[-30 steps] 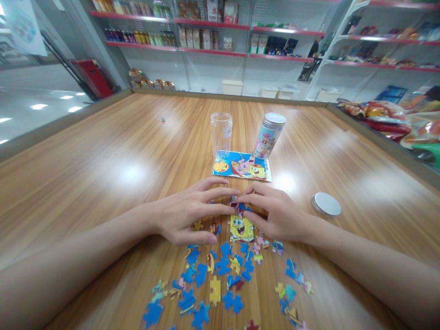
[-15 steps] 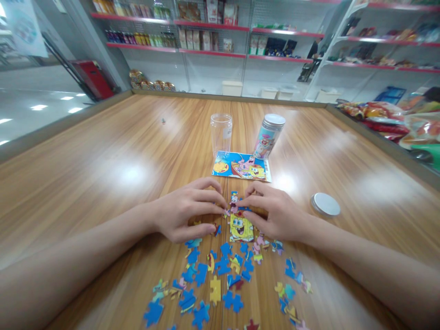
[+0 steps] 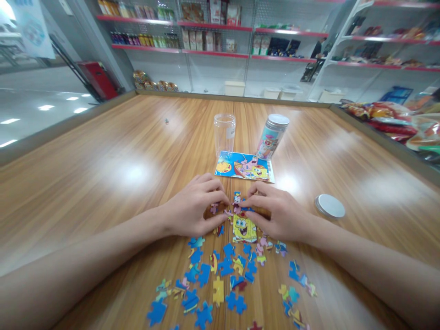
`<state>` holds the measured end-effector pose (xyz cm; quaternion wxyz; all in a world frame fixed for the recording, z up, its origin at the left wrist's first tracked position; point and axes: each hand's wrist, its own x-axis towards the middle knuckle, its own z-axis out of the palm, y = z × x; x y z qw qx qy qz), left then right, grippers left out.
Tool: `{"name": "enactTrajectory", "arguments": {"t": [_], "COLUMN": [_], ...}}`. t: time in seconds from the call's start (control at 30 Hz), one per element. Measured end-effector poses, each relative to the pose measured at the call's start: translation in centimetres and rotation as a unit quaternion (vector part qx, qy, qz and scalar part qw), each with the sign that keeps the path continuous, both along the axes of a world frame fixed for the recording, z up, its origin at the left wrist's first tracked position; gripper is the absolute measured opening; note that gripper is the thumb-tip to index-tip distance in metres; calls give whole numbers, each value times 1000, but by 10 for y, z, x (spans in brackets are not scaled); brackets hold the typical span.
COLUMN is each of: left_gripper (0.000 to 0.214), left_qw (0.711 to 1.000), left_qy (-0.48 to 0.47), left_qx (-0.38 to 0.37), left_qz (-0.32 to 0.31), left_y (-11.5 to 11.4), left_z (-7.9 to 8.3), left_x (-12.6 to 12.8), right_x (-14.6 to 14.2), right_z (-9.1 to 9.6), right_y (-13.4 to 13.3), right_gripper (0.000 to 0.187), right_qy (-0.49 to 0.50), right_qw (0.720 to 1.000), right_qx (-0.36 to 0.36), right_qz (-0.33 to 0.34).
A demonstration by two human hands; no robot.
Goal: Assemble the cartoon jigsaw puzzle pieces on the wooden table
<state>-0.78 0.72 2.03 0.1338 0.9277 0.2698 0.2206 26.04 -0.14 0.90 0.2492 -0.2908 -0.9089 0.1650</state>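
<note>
A small joined section of jigsaw puzzle (image 3: 244, 228) with a yellow smiling cartoon face lies on the wooden table, a pink-figured strip joined above it. My left hand (image 3: 195, 206) is at its left, thumb and index finger closed on a small pink puzzle piece (image 3: 228, 212) beside the strip. From the right, my right hand (image 3: 280, 208) has its bent fingertips and thumb on the joined pieces, gripping their edge and partly hiding them. Loose puzzle pieces (image 3: 204, 275), mostly blue with some yellow and pink, lie scattered nearer me.
Beyond my hands lies a picture card (image 3: 244, 167) with the cartoon scene. Behind it stand a clear plastic jar (image 3: 224, 135) and a lidded printed canister (image 3: 272, 137). A silver lid (image 3: 330, 206) rests at the right. Stocked shelves (image 3: 215, 27) line the back.
My left fingers have drawn together from a spread pose into a pinch on the small pink piece. My right hand stays at the joined section. The view has shifted slightly.
</note>
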Motion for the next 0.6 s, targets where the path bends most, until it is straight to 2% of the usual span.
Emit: {"name": "enactTrajectory", "arguments": {"t": [0.3,0.6], "left_gripper": [18,17], "left_qw": [999,995], "left_qy": [6,20], "left_qx": [-45,-83], "left_qz": [-5,-53], "left_y": [2,6], "left_z": [0,4], "left_x": [-2,-6], "right_x": [0,-2], "right_z": [-2,0], "right_y": [0,4], "right_gripper": [20,23], "right_qy": [-10,-12], "right_qw": [1000,1000], "right_qx": [3,-6], "right_qz": [-1,-8]}}
